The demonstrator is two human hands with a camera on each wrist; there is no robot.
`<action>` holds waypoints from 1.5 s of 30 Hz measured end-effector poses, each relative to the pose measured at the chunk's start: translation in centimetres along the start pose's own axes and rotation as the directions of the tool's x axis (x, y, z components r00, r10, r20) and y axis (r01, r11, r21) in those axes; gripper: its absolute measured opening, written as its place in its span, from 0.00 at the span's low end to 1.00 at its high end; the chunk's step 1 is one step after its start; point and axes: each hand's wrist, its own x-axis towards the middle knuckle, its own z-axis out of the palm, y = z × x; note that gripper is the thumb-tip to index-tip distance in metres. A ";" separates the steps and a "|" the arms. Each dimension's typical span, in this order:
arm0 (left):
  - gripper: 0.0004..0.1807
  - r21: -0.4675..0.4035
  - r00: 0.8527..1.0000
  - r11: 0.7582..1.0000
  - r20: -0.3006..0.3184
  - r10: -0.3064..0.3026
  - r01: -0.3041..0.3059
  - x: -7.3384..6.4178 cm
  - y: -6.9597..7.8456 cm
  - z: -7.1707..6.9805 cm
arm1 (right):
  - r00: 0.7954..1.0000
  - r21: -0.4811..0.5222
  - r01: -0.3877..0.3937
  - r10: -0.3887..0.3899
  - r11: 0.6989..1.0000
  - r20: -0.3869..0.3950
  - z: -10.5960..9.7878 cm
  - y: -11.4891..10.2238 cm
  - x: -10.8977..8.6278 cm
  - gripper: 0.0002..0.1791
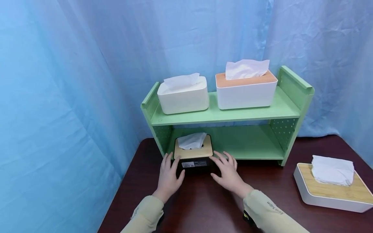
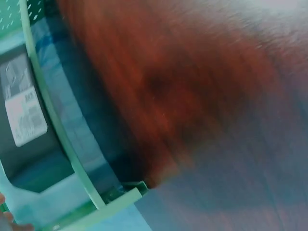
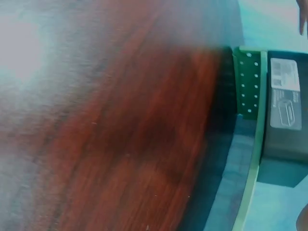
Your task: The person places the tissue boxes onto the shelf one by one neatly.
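A black tissue box (image 1: 193, 160) with a light wooden lid and a tissue sticking out stands at the left of the green rack's lower shelf. Beside its left front corner is my left hand (image 1: 169, 178), fingers spread and loosely bent. My right hand (image 1: 228, 174) is at the right front corner, its fingers likewise spread. In the left wrist view the box (image 2: 41, 166) shows its front labels, and a gap separates it from the fingertips (image 2: 17, 224). From the right wrist, the box (image 3: 288, 149) also appears apart from the fingers (image 3: 303, 219).
On the green rack's (image 1: 225, 116) top shelf stand a white tissue box (image 1: 186, 100) and a white one with an orange-brown lid (image 1: 247, 96). A low white tissue box (image 1: 335, 199) with a wooden top lies right on the dark table (image 1: 204, 207). Blue curtains (image 1: 73, 97) hang behind.
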 end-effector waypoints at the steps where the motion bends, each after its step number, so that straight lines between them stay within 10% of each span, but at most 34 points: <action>1: 0.29 0.029 1.000 1.000 0.002 0.011 -0.011 -0.3 0.1 0.1 | 1.000 -0.021 0.021 -0.021 1.000 0.015 0.1 -0.1 -0.2 0.35; 11: 0.35 0.182 0.986 0.983 0.169 -0.012 -0.019 -2.1 0.9 1.6 | 0.990 -0.305 0.121 -0.093 0.945 0.106 1.1 -0.8 -0.9 0.40; 20: 0.35 0.274 0.965 0.962 0.247 -0.089 0.019 -0.9 0.8 1.5 | 0.983 -0.404 0.133 -0.067 0.905 0.173 1.1 -1.0 0.4 0.45; 45: 0.37 0.406 0.932 0.912 0.302 -0.200 0.064 2.5 -1.4 2.5 | 0.915 -0.526 0.159 0.075 0.836 0.396 1.4 -1.1 5.2 0.45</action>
